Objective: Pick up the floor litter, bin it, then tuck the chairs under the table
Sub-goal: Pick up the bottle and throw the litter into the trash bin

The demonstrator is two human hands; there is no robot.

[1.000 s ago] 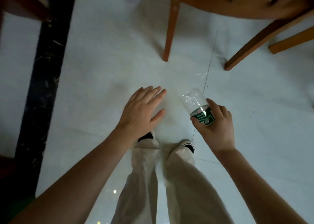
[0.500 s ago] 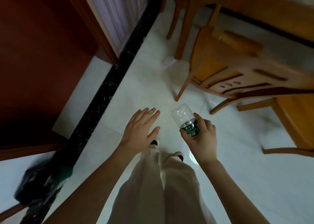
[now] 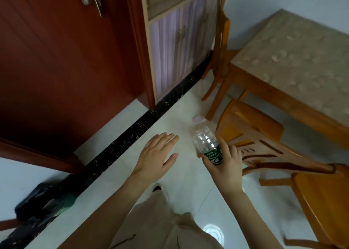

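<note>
My right hand (image 3: 224, 163) is shut on a clear plastic bottle (image 3: 204, 142) with a green label, held above the white floor. My left hand (image 3: 156, 154) hovers beside it, flat, fingers spread, holding nothing. A small pale piece of litter (image 3: 198, 119) lies on the floor by the table leg. A black bin bag (image 3: 43, 201) sits at the lower left by the dark floor strip. One wooden chair (image 3: 251, 127) stands pulled out from the table (image 3: 294, 59), another chair (image 3: 321, 197) is at the right, and a third (image 3: 220, 40) stands at the far end.
A red-brown door (image 3: 62, 59) fills the left, with a cabinet (image 3: 179, 40) with purple panels beside it. A black marble strip (image 3: 132, 135) runs diagonally across the white tiled floor. My legs in beige trousers are below.
My view has lifted from the floor toward the room, bringing the door, cabinet and table into sight. The bottle stays in my right hand; my left hand stays spread.
</note>
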